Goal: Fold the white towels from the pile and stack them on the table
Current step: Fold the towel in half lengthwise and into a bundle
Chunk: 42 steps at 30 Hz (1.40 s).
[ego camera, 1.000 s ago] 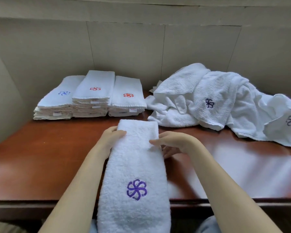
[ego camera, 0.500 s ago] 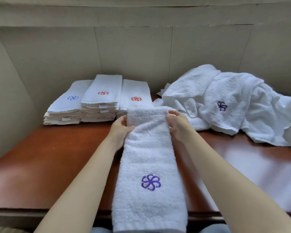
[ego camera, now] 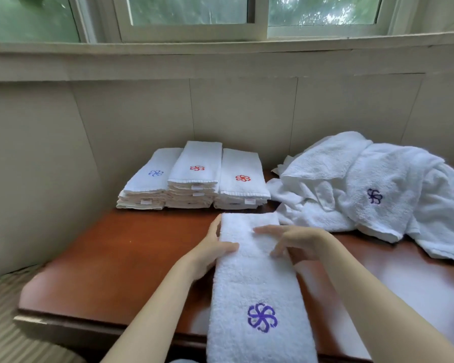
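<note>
Towel (ego camera: 257,281) lies on the table (ego camera: 110,258), long axis running straight out from the person, near end overhanging. Left hand (ego camera: 212,248) flat along its left edge, thumb on top; right hand (ego camera: 294,242) spread over its far half. Both equally near.

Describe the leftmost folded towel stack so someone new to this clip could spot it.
On the brown table below the window, three stacks of folded white towels stand side by side by the wall. The leftmost stack sits nearest the corner; its top towel bears a blue emblem, while the middle stack and right stack show red.
</note>
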Tool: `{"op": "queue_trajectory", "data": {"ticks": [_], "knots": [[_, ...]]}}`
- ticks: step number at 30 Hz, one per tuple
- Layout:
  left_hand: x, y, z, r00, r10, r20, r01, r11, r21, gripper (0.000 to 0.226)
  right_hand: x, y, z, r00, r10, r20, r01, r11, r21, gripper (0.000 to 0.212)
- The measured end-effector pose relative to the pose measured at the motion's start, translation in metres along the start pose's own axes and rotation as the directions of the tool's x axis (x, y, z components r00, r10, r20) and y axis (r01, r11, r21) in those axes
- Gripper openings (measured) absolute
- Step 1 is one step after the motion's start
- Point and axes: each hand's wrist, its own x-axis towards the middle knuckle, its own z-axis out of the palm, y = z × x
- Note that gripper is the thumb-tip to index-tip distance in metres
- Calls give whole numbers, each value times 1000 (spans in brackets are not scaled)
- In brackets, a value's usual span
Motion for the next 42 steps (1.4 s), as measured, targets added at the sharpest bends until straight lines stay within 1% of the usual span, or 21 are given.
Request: {"op": "queue_trajectory", "data": {"ticks": [2, 4, 6, 8, 10, 12, 14, 16, 18, 21, 24, 26, 27, 28, 29, 31, 33, 35, 38, 40, 42], "knots": [[-21, -5, -3, 997, 27, 73, -35, 993, 111, 74, -6, -3, 11, 997, -69, -23, 71, 996, 58, 68], [-38, 4, -14, 994, 93, 56, -103, 972, 211, 62, -11, -19, 23, 984, -172, -42, 176, 971, 161, 65], [-51, 27, -34, 978, 208, 14, -206, 953, 221, 60, -17, -48, 33, 950, -307, -53, 311, 924, 222, 63], [-61, 56, -64, 949, 312, -37, -305, 944, 128, 66, -18, -87, 41, 892, -446, -80, 451, 858, 245, 62], [-69, 82, -101, 925, 377, -52, -380, 921, -82, 74, -13, -131, 48, 832, -548, -83, 537, 759, 369, 60], [-72, 96, -136, 944, 330, 15, -322, 928, -189, 95, 0, -179, 54, 763, -637, -109, 605, 646, 464, 59], [-71, 97, -165, 983, 178, 40, -170, 971, -166, 112, 25, -227, 60, 703, -692, -164, 674, 574, 464, 60], [-61, 97, -197, 986, 133, 95, -123, 986, -109, 92, 60, -272, 59, 669, -707, -228, 727, 558, 401, 62], [-46, 108, -231, 979, 196, 60, -188, 974, -124, 57, 108, -310, 52, 665, -695, -274, 740, 564, 366, 63], [-4, 134, -276, 959, 228, -166, -268, 920, -286, 32, 192, -353, 38, 679, -665, -309, 729, 563, 390, 62], [55, 137, -304, 934, 79, -350, -199, 925, -323, 30, 283, -367, 31, 734, -589, -338, 679, 638, 363, 68], [86, 118, -310, 925, -41, -378, -73, 957, -282, 24, 335, -341, 33, 849, -409, -333, 500, 826, 259, 58], [98, 106, -312, 919, -85, -386, -22, 964, -265, 17, 356, -324, 37, 898, -289, -333, 358, 918, 168, 42], [106, 95, -315, 905, -115, -409, 4, 965, -263, 14, 370, -309, 42, 923, -183, -338, 217, 974, 65, 22], [111, 86, -317, 890, -141, -434, 8, 956, -295, 22, 380, -298, 46, 928, -118, -354, 120, 993, -17, 11], [116, 82, -321, 891, -132, -435, -28, 939, -343, 36, 390, -292, 49, 929, -131, -346, 103, 990, -97, 17], [120, 85, -323, 898, -85, -431, -66, 944, -325, 42, 392, -300, 50, 934, -202, -294, 175, 978, -116, 45], [123, 92, -319, 891, -20, -453, -137, 940, -312, 54, 388, -310, 46, 907, -249, -338, 238, 968, -76, 55], [124, 100, -306, 904, 50, -425, -194, 934, -301, 58, 381, -314, 34, 817, -320, -480, 242, 945, -219, 50], [124, 97, -300, 927, 23, -374, -135, 952, -275, 50, 372, -311, 33, 846, -284, -451, 112, 922, -371, 45], [126, 91, -296, 920, -9, -392, -63, 984, -169, 48, 366, -306, 38, 886, -239, -398, 25, 881, -473, 37]]}}
